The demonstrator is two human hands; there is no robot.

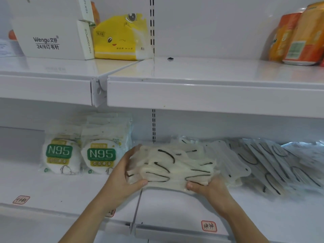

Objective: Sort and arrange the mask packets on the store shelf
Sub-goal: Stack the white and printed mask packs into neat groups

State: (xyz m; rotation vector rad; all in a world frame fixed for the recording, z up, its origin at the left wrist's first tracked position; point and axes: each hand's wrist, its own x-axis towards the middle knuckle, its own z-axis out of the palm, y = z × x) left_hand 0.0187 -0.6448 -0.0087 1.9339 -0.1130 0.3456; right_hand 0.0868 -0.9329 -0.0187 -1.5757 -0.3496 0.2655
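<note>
A stack of clear mask packets [173,165] with black ear loops is held just above the lower shelf [73,190], near its middle. My left hand [122,176] grips the stack's left end, thumb underneath at the front. My right hand [208,188] grips the stack's front right corner. Two upright N95 mask packs [100,153] stand to the left, against the back. More loose clear mask packets [273,165] lie fanned out to the right of the stack.
The upper shelf [210,88] overhangs the hands. On it stand a white staple box [50,30], a yellow tissue pack [121,39] and orange packages [298,34]. Red labels [209,226] mark the lower shelf's front edge, and a thin divider [136,209] runs below the stack.
</note>
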